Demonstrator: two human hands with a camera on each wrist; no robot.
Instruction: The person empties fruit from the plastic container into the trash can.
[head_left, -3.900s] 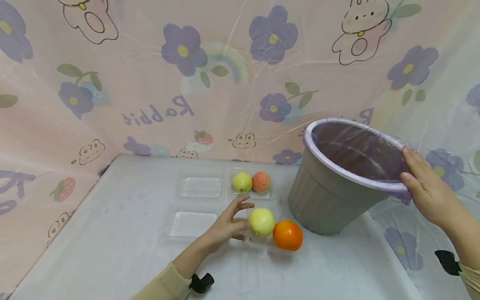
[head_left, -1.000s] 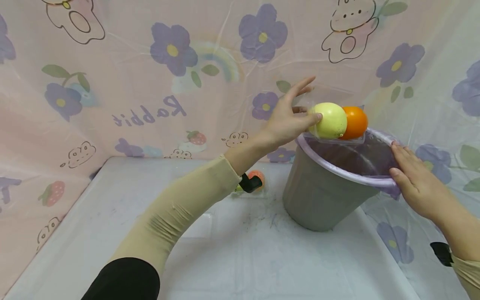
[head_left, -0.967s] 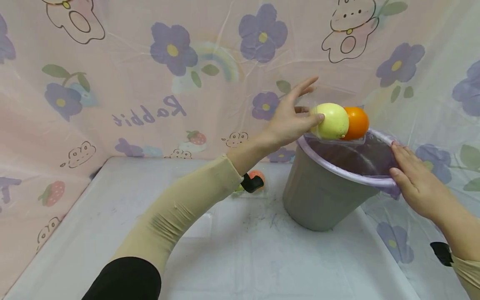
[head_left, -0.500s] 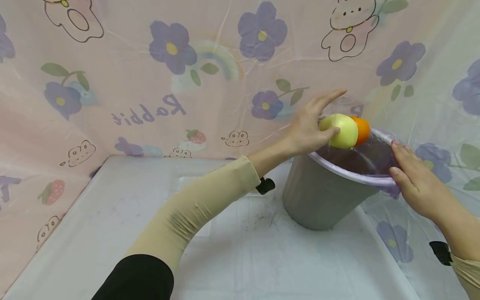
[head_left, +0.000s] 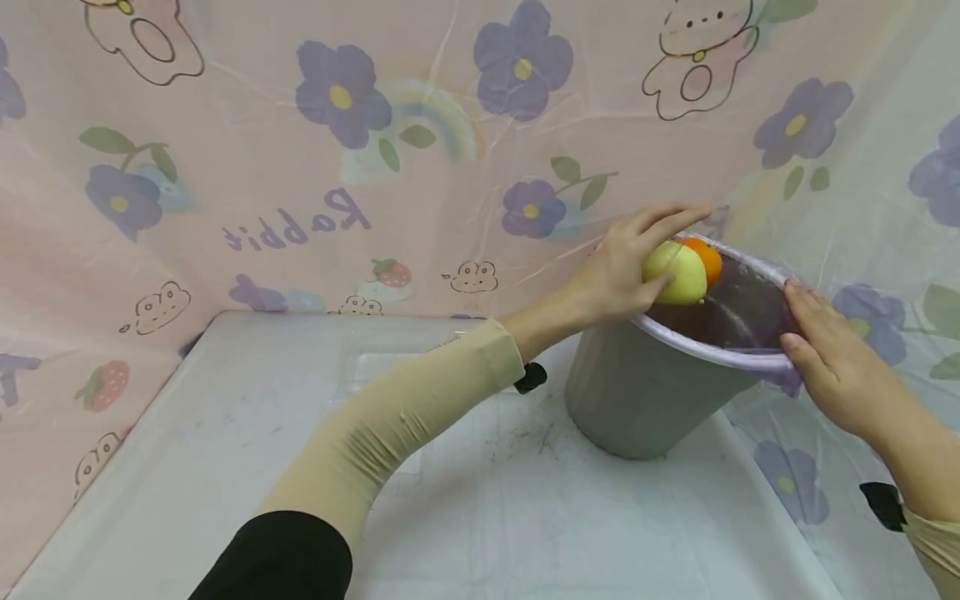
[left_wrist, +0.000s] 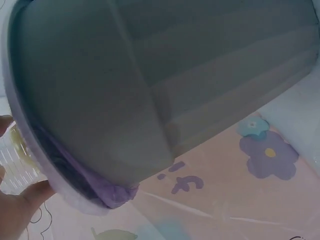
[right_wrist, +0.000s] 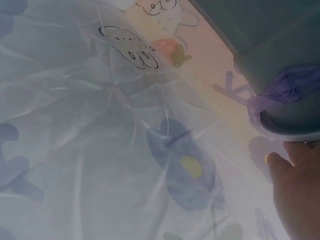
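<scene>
My left hand (head_left: 618,262) pinches a clear plastic box at the tilted bin's mouth. In the left wrist view, the box (left_wrist: 15,162) shows beside the thumb. A yellow-green fruit (head_left: 677,273) lies against that hand, with an orange fruit (head_left: 703,260) behind it; both are at the bin's opening, near the rim. The grey trash bin (head_left: 637,392) has a lilac bag folded over its rim and leans to the right. My right hand (head_left: 843,358) grips the rim at the right side, and in the right wrist view its fingertips (right_wrist: 295,150) meet the rim from below.
On the white-covered table (head_left: 600,533), clear plastic boxes (head_left: 375,367) lie partly behind the left sleeve (head_left: 397,408). A patterned curtain (head_left: 427,167) rises behind the table and wraps both sides. The bin stands near the table's right edge.
My left hand has carried the box with both fruits from the table up to the bin, then lower and tilted over its mouth. The right hand stays on the rim.
</scene>
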